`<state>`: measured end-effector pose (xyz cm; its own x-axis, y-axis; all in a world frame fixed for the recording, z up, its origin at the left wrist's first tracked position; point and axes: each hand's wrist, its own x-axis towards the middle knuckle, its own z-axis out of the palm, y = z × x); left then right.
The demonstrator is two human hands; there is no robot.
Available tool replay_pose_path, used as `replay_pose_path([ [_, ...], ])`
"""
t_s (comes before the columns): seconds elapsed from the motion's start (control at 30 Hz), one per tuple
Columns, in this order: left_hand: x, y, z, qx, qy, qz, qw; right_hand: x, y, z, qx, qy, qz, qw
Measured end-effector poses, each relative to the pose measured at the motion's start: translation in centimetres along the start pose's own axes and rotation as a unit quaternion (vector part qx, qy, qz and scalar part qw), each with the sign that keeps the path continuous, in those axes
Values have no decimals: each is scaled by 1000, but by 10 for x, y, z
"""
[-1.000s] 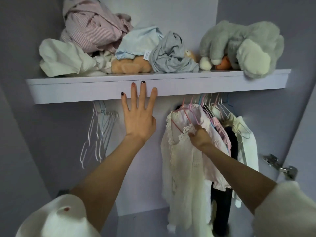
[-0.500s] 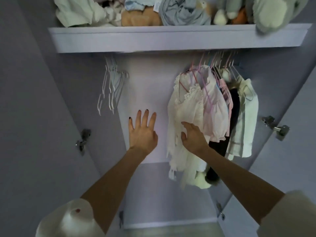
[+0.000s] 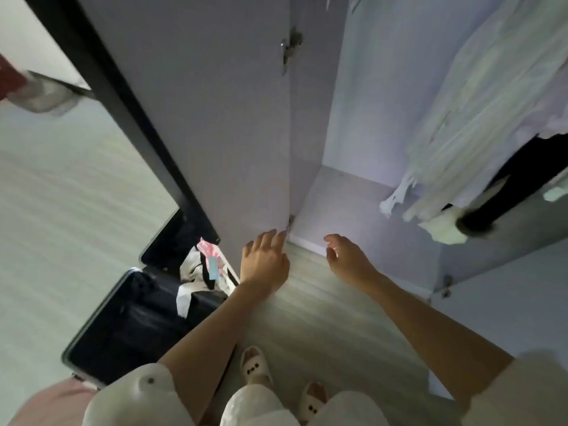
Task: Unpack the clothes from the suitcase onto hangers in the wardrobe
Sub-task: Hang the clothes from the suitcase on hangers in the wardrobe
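lying left of both empty hands' fingers (image 3: 278,238), the suitcase (image 3: 129,318) holds clothes (image 3: 201,272).

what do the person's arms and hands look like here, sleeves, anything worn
Both forearms are bare. Short, loose cream-white sleeves end at the elbows, the left sleeve bearing a small dark dot. The left hand and right hand wear no gloves; nails are too blurred to tell.

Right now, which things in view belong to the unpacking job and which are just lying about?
Job:
- suitcase, open on the floor
- clothes left in it
- hung garments in the wardrobe
- left hand and right hand, both empty

Lying about:
- slippers
- red and grey item, too blurred to name
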<state>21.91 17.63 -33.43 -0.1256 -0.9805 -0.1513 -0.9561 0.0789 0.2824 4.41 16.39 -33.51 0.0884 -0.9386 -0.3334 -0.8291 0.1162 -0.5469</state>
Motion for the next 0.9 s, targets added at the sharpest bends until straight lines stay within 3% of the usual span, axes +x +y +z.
replay_pose_path([
  [0.1,-38,-60,17,-4,-44,-81,996,-5,-27,61,-17,-87,-21,996],
  [0.23,-75,-154,10,-16,-34,-179,983,-4,-88,137,-16,-194,-66,979],
  [0.4,-93,-256,-1,-64,-26,-255,965,18,-168,209,-31,-254,-80,963],
  [0.53,-81,-316,15,-99,-18,-283,954,56,-206,270,-20,-255,-81,963],
  [0.67,-71,-356,74,-142,-31,-318,937,93,-193,340,11,-258,17,966],
  [0.9,-22,-410,264,-183,-109,-339,916,199,-88,471,-44,-187,102,976],
])
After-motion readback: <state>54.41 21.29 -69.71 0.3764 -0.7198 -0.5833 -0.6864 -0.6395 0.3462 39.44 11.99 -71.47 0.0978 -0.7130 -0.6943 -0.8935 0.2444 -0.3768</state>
